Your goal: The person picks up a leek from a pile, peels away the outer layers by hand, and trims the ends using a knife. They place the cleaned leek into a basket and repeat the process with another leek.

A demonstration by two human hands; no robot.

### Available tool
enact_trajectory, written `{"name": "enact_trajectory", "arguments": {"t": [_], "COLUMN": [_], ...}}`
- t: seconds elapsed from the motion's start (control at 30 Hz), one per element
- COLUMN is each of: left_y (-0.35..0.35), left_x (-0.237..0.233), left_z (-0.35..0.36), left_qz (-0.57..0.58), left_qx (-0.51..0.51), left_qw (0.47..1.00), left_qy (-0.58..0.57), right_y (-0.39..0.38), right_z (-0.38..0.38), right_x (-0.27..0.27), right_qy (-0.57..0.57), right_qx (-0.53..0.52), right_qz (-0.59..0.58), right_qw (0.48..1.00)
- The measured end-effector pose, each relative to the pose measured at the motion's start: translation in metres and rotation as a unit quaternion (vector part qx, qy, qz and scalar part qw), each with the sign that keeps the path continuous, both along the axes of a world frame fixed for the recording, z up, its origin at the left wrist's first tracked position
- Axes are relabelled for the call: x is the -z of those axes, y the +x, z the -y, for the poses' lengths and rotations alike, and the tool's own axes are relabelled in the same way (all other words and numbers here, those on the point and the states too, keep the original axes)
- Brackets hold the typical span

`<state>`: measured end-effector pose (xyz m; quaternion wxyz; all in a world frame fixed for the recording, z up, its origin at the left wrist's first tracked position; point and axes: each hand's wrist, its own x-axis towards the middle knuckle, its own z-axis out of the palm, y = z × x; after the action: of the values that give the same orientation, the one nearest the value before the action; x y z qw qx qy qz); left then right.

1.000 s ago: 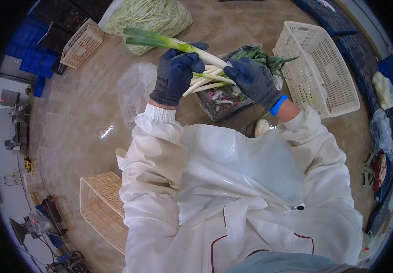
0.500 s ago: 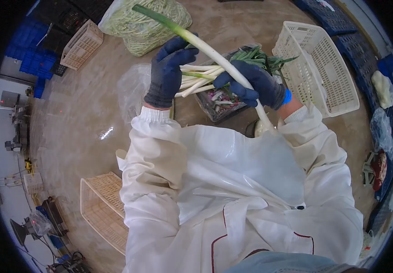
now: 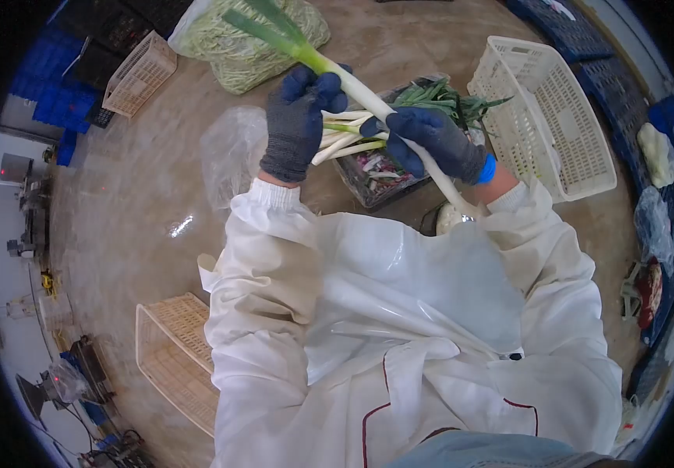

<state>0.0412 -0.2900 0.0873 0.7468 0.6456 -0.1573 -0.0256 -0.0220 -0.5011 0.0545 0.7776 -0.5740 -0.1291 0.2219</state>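
Note:
A long green onion [image 3: 368, 100] slants across the view, its green leaves forking at the upper left and its white root end pointing down right. My left hand [image 3: 299, 117], in a dark blue and grey glove, has its fingers curled at the onion's neck, where green turns white. Gloved likewise, with a bright blue band at the wrist, my right hand [image 3: 438, 142] grips the white shaft lower down. Below and behind the hands lie more white onion stalks [image 3: 341, 142], partly hidden. A dark tray [image 3: 368, 195] there contains purple and green scraps, with green leaves [image 3: 438, 97] above them.
A cream plastic crate [image 3: 578, 140] stands at the right, with another crate [image 3: 173, 343] at lower left. A large clear bag of green stalks [image 3: 255, 54] sits at the top. Crumpled clear plastic [image 3: 231, 152] lies left of my hands. Blue pallets [image 3: 625, 101] line the right wall.
My left hand has moved slightly right and closed in on the onion's neck. The onion's leaves have come into view as a fork, and my right hand has shifted slightly.

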Motion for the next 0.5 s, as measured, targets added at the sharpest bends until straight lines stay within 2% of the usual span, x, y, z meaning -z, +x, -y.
{"name": "enact_trajectory", "arguments": {"t": [0.03,0.07,0.1,0.17,0.2,0.3,0.33,0.37,0.5], "left_y": [0.003,0.003,0.004,0.004,0.006,0.027,0.03,0.031,0.011], "left_x": [0.002,0.004,0.001,-0.002,-0.001,0.014,0.02,0.028,0.016], "left_z": [-0.003,-0.01,-0.011,-0.012,-0.012,-0.032,-0.035,-0.034,-0.021], "left_qz": [0.019,0.066,0.064,0.059,0.03,0.07,0.127,0.178,0.077], "left_qx": [0.008,-0.009,-0.038,-0.096,-0.119,-0.093,-0.093,-0.056,-0.013], "left_qw": [0.999,0.997,0.996,0.992,0.992,0.982,0.946,0.938,0.987], "left_qy": [-0.025,0.03,0.04,0.058,-0.004,0.151,0.283,0.293,0.144], "right_y": [-0.001,-0.002,-0.002,-0.006,-0.008,-0.008,-0.007,-0.006,-0.003], "right_z": [0.003,0.007,0.008,0.005,0.003,0.002,0.001,0.001,0.004], "right_x": [-0.001,-0.004,-0.007,-0.01,-0.01,-0.007,-0.008,-0.009,-0.011], "right_qy": [0.034,0.067,0.101,0.13,0.144,0.141,0.131,0.121,0.073], "right_qx": [-0.038,-0.075,-0.113,-0.154,-0.174,-0.163,-0.134,-0.105,-0.018], "right_qz": [-0.031,-0.061,-0.091,-0.075,-0.068,-0.1,-0.113,-0.126,-0.138], "right_qw": [0.998,0.993,0.984,0.977,0.972,0.971,0.976,0.979,0.988]}}
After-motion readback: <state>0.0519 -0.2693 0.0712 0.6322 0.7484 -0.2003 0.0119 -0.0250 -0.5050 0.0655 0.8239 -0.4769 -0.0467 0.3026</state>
